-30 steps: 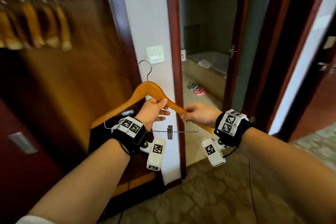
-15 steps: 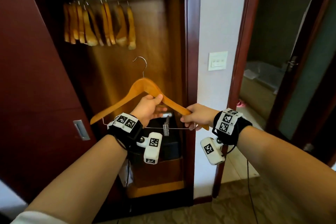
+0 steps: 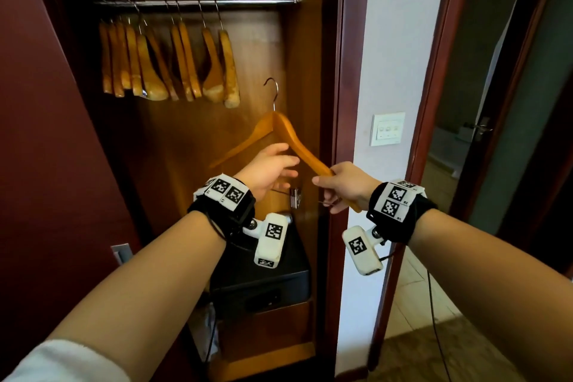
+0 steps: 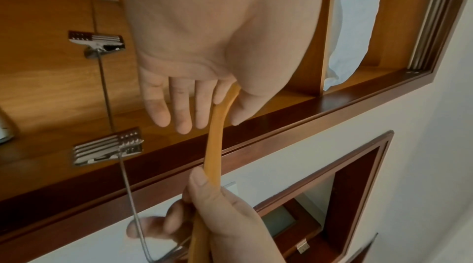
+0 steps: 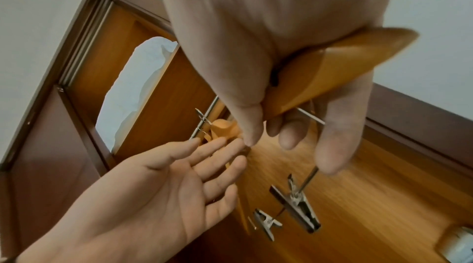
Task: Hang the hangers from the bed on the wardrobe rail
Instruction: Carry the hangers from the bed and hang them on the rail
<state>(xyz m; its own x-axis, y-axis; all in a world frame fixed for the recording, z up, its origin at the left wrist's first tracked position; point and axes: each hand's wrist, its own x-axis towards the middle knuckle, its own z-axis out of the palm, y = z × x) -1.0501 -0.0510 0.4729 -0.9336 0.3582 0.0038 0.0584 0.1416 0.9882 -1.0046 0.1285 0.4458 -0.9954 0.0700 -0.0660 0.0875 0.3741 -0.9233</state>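
I stand in front of the open wardrobe. Its metal rail [image 3: 198, 1] runs across the top with several wooden hangers [image 3: 167, 65] on it. My right hand [image 3: 344, 186] grips the right end of one more wooden hanger [image 3: 282, 133], held upright below the rail, its hook [image 3: 273, 87] pointing up. My left hand [image 3: 269, 170] is beside the hanger's middle with fingers straight. In the left wrist view the hanger [image 4: 216, 146] runs between thumb and forefinger of my left hand [image 4: 194, 121]. In the right wrist view my right hand [image 5: 281, 130] wraps the hanger's end [image 5: 345, 61]; two metal clips [image 5: 294, 200] hang on its wire bar.
A black safe [image 3: 260, 285] sits on a shelf low in the wardrobe, under my hands. The dark red sliding door [image 3: 46, 164] fills the left. To the right are a white wall with a switch plate [image 3: 387, 129] and an open doorway [image 3: 496, 133].
My view has swung left onto the wardrobe. The hanger has risen and turned towards the rail's free right end. My left hand has let go of the hanger's middle and its fingers are now straight.
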